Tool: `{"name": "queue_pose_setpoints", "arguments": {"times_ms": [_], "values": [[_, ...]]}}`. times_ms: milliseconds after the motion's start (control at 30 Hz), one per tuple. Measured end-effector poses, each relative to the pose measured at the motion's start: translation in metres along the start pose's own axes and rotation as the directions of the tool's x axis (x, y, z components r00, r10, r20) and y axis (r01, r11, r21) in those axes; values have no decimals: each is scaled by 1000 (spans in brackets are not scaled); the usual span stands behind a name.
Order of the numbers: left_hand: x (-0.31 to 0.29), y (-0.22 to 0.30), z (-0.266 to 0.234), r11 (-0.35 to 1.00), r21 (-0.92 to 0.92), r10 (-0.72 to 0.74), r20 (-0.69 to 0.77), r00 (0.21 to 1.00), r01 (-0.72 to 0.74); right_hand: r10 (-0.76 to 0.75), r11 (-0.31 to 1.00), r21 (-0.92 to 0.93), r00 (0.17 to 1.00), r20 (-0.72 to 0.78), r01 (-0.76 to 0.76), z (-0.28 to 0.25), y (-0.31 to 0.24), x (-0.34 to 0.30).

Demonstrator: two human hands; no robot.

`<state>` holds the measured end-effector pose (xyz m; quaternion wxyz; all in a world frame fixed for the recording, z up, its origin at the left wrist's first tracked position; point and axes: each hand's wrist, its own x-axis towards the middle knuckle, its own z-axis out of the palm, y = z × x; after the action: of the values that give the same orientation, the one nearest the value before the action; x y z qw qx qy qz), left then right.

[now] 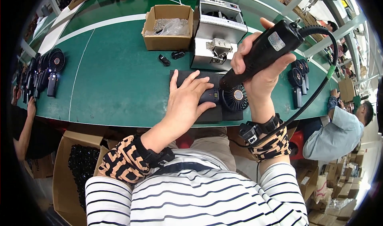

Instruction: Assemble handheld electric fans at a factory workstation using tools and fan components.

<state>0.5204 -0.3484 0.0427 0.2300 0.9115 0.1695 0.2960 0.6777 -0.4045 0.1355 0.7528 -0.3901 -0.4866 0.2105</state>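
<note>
Worktop [115, 78]: long, green, in a busy workshop.
Boxes: one open cardboard box [167, 26], one metal machine [219, 34].
Left hand [185, 102]: flat, fingers open, pressing one small fan [229, 98].
Right hand [259, 66]: grip closed around one black screwdriver [263, 50], tip on the fan.

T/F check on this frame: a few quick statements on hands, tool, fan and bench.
1. The right hand grips a black electric screwdriver. True.
2. The left hand is lifted clear of the bench. False: it lies flat on the handle of the small black fan.
3. The fan sits on a dark mat. True.
4. The cardboard box on the green table is closed. False: it is open, with a clear bag inside.
</note>
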Motion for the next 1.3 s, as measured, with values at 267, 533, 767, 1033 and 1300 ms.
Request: {"name": "queue_pose_setpoints", "arguments": {"times_ms": [267, 533, 767, 1033, 1300], "values": [[-4, 2, 1, 1000, -9, 10, 8, 1000, -10, 5, 999, 36, 998, 68, -7, -2, 2, -22], [-3, -4, 2, 1000, -7, 16, 21, 1000, -16, -55, 990, -130, 996, 67, 63, 2, -9, 18], [-5, -2, 3, 1000, 7, -1, 35, 999, 0, -244, 943, -220, 968, 51, 249, 7, 10, 67], [-4, -3, 4, 1000, -8, 5, 25, 1000, -5, -192, 964, -186, 981, 22, 192, 6, 12, 61], [-2, -4, 5, 1000, 6, 15, 15, 1000, -15, -119, 978, -167, 991, 58, 128, 15, -30, -1]]}}
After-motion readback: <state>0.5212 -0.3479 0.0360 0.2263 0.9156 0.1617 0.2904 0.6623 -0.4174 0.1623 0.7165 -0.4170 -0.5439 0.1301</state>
